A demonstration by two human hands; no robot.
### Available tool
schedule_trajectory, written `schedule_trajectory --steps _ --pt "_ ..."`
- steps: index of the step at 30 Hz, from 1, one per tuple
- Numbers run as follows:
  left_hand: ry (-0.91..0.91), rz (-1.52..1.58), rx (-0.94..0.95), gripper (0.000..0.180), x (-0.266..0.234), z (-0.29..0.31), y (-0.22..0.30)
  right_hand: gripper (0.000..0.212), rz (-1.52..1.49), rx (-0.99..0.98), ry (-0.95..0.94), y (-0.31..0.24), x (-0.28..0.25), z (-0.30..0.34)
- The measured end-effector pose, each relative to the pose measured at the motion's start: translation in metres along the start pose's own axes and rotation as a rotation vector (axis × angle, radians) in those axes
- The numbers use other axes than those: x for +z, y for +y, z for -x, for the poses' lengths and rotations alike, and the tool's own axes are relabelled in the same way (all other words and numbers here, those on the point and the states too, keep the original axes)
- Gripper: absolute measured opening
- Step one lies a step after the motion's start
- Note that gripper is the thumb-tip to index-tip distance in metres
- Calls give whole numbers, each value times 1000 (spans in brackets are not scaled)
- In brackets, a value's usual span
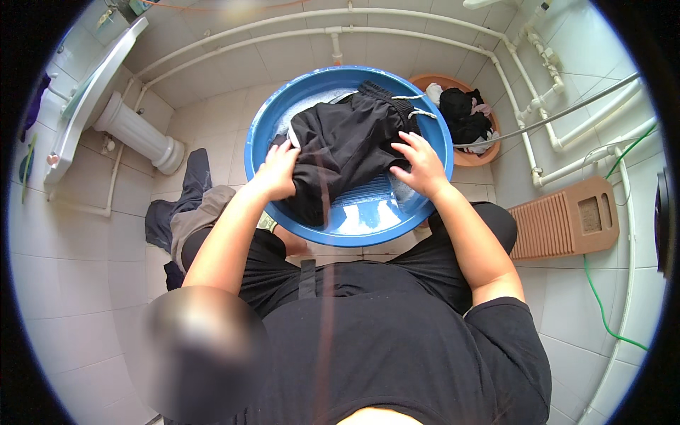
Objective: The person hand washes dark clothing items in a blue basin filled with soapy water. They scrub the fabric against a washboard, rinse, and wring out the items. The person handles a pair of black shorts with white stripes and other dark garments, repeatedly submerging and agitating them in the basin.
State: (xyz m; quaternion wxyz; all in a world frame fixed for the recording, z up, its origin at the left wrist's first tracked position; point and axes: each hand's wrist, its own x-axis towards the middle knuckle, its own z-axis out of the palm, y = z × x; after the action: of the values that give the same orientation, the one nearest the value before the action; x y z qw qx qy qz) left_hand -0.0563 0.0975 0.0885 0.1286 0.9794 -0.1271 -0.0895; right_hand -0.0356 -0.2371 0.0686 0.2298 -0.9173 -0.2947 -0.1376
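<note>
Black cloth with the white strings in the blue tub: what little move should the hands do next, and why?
Probably curl the fingers of the left hand and right hand to gather the black cloth. Both look open at its sides, and it lies bunched in the blue tub, partly beside bare ridges it could perhaps be rubbed on.

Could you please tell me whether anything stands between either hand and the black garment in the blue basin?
Nothing visible does. The left hand is at the left side of the black garment, the right hand at its right edge; whether both touch it is unclear.
</note>
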Motion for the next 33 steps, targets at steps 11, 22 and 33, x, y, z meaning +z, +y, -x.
schedule_trajectory --steps 11,22,33 --pt "-162 90 -239 75 36 -21 57 83 424 -37 -393 -10 38 -62" --pt "-106 341 -477 67 95 -84 -13 77 322 216 -661 19 109 -104" --pt "10 397 -475 75 118 -104 -29 71 225 298 -609 45 152 -114"
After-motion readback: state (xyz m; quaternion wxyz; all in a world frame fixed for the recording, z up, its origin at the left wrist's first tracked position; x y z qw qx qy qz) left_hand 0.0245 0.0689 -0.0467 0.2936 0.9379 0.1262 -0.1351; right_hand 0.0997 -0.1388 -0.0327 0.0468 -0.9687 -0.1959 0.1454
